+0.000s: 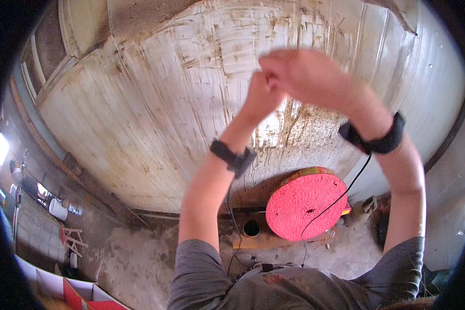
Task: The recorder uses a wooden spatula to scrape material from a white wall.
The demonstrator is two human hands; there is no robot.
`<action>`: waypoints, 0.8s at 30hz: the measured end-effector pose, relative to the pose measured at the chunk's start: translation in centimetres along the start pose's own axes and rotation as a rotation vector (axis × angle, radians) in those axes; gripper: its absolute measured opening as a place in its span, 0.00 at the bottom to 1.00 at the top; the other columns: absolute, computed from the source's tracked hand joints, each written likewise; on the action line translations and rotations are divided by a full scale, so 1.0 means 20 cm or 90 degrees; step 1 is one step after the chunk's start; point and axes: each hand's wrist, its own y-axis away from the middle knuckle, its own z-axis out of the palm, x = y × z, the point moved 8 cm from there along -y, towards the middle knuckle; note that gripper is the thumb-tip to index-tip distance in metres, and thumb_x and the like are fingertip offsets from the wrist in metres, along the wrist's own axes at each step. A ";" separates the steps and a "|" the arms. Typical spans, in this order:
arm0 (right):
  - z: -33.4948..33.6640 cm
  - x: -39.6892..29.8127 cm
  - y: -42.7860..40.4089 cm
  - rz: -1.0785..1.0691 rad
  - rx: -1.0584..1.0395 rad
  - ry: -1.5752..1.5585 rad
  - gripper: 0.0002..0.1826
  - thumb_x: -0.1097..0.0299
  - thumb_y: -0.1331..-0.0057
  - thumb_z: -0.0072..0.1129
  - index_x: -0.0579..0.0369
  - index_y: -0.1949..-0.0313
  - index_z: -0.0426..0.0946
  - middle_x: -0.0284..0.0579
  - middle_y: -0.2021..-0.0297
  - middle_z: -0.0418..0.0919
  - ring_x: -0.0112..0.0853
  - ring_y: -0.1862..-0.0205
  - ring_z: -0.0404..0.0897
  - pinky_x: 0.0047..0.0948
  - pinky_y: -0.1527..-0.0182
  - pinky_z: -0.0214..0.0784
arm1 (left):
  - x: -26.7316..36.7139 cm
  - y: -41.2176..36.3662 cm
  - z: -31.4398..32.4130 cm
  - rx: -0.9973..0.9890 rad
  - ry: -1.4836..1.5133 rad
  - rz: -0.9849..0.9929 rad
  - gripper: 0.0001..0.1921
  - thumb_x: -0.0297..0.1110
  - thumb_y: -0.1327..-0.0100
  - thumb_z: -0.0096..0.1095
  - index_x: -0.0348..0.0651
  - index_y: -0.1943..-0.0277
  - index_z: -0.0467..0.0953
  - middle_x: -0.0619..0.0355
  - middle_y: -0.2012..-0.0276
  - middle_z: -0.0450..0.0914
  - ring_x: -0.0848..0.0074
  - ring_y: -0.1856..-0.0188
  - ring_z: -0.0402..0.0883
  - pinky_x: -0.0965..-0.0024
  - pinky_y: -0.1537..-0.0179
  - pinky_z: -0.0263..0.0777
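My left hand point(265, 93) is raised before me with its fingers curled like a fist. Touching it from above and to the right is my right hand point(304, 73), blurred, its fingers bent down toward the left one. Whether anything small is pinched between them is hidden. Behind both hands rises a pale panelled wall point(151, 97), streaked with brown smears. Below them, a large pink-red flat coil point(294, 209), which looks like a rolled string of firecrackers in a printed wrapper, stands tilted near the wall's foot. Black bands point(372, 135) with cables circle both wrists.
A low wooden bench point(271, 243) with a dark round opening point(252, 228) is under the coil. At far left are a person point(29, 182), a white bucket point(58, 209) and a small stool point(74, 238). Red-and-white cardboard boxes point(77, 288) sit at lower left. Cables hang before my body.
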 end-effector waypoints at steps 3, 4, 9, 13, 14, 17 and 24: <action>-0.27 0.06 -0.17 -0.011 0.045 0.010 0.13 0.67 0.49 0.57 0.58 0.67 0.66 0.46 0.78 0.71 0.43 0.71 0.75 0.36 0.70 0.68 | 0.33 -0.19 -0.05 0.003 -0.071 0.111 0.10 0.31 0.44 0.55 0.34 0.77 0.70 0.60 0.83 0.74 0.77 0.84 0.72 0.72 0.83 0.65; -0.33 0.04 -0.26 0.015 -0.001 0.075 0.10 0.69 0.46 0.54 0.59 0.67 0.66 0.49 0.76 0.73 0.41 0.71 0.76 0.35 0.70 0.70 | 0.38 -0.32 -0.15 0.042 -0.153 0.193 0.10 0.29 0.45 0.55 0.35 0.80 0.70 0.61 0.85 0.73 0.80 0.84 0.72 0.73 0.83 0.63; -0.65 0.00 -0.32 0.019 0.059 0.116 0.06 0.73 0.43 0.51 0.62 0.70 0.66 0.52 0.75 0.75 0.41 0.71 0.77 0.34 0.69 0.70 | 0.72 -0.55 -0.09 0.016 -0.094 0.255 0.12 0.26 0.45 0.47 0.40 0.83 0.60 0.66 0.87 0.62 0.83 0.83 0.61 0.74 0.83 0.51; -0.66 0.04 -0.34 -0.030 0.150 0.272 0.06 0.76 0.47 0.52 0.64 0.71 0.66 0.55 0.75 0.75 0.46 0.71 0.76 0.38 0.69 0.68 | 0.81 -0.62 -0.08 -0.021 0.010 0.367 0.11 0.29 0.45 0.49 0.40 0.81 0.65 0.63 0.86 0.67 0.83 0.84 0.64 0.74 0.84 0.53; -0.66 0.03 -0.34 -0.059 0.183 0.304 0.06 0.76 0.48 0.52 0.64 0.71 0.66 0.56 0.75 0.74 0.48 0.71 0.75 0.39 0.68 0.67 | 0.78 -0.64 -0.09 -0.011 -0.010 0.336 0.11 0.30 0.45 0.50 0.39 0.82 0.65 0.64 0.87 0.66 0.83 0.84 0.64 0.74 0.84 0.52; -0.65 0.13 -0.39 -0.022 0.190 0.209 0.08 0.74 0.48 0.54 0.64 0.71 0.66 0.55 0.75 0.75 0.47 0.70 0.75 0.39 0.69 0.66 | 0.76 -0.67 -0.08 0.023 -0.050 0.317 0.14 0.32 0.45 0.51 0.38 0.83 0.65 0.63 0.88 0.65 0.83 0.84 0.63 0.74 0.84 0.51; -0.56 0.20 -0.35 0.009 0.127 0.202 0.10 0.74 0.50 0.57 0.63 0.70 0.66 0.53 0.74 0.75 0.46 0.70 0.75 0.38 0.69 0.67 | 0.65 -0.60 -0.09 0.088 -0.157 0.313 0.20 0.36 0.42 0.50 0.35 0.86 0.59 0.63 0.90 0.63 0.83 0.85 0.62 0.73 0.85 0.50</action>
